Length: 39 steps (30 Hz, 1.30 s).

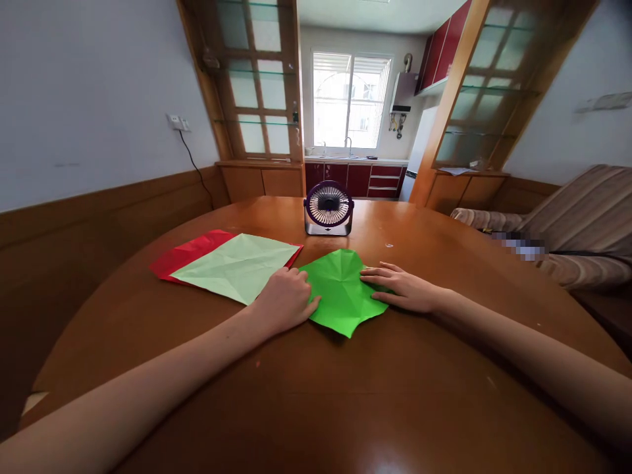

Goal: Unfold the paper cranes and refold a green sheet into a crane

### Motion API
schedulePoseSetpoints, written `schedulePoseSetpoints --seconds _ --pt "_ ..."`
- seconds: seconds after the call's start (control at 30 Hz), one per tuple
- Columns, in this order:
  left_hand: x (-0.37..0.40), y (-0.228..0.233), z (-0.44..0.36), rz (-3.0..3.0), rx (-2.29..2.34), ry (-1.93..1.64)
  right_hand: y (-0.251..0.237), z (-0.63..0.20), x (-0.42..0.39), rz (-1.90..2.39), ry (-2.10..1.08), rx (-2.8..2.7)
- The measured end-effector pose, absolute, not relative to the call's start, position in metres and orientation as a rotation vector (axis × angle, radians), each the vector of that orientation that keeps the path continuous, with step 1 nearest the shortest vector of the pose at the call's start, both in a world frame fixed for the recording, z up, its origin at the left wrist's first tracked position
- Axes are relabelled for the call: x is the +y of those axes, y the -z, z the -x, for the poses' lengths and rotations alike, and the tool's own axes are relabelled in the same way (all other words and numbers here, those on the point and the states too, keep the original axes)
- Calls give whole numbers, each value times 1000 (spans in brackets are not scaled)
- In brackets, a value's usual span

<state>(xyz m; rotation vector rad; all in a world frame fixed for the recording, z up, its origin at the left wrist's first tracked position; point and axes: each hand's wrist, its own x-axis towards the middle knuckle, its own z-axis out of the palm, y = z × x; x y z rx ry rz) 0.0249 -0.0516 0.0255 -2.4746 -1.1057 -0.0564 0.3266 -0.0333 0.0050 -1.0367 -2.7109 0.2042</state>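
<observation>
Head view: both hands are working a bright green paper sheet (pixel 340 289) on the round wooden table (pixel 395 395), just in front of the small purple desk fan (pixel 328 208).

Left hand (pixel 285 299) is resting on the sheet's left edge, fingers curled and pressed together, thumb tip lying on the paper. Looks like pressing, not pinching; underside of the fingers is hidden, so can't confirm.

Right hand (pixel 405 287) is lying flat on the sheet's right edge, fingers extended and slightly spread, palm down, holding it against the table.

Green sheet is showing creases radiating from its centre and scalloped, pointed edges, so it's already carrying a set of folds. It's sitting mostly flat and partly opened, not collapsed into any finished shape. My read: pre-creasing looks largely done, shaping folds are left.

Left of the fan: a pale green creased sheet (pixel 237 266) is lying on top of a red sheet (pixel 190 253), both flat, just beside the left hand, not being touched.
</observation>
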Motion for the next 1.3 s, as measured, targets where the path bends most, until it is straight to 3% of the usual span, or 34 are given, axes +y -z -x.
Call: schedulePoseSetpoints --seconds 0.4,0.63,0.77,1.0,1.3 --pt "-48 -24 -17 2888 -962 427 -11 -297 0 686 -424 -2918" --pt "-45 -18 -15 2977 -935 77 -7 -295 0 928 -71 -2651" --pt "-55 -16 -24 2821 -968 18 -6 -300 -13 1169 -20 -2468" --pt "-73 -12 -43 2641 -1057 120 -4 -300 -33 1273 -109 -2414" --pt "-49 -16 -25 3044 -606 360 -8 -290 0 1025 -373 -2465"
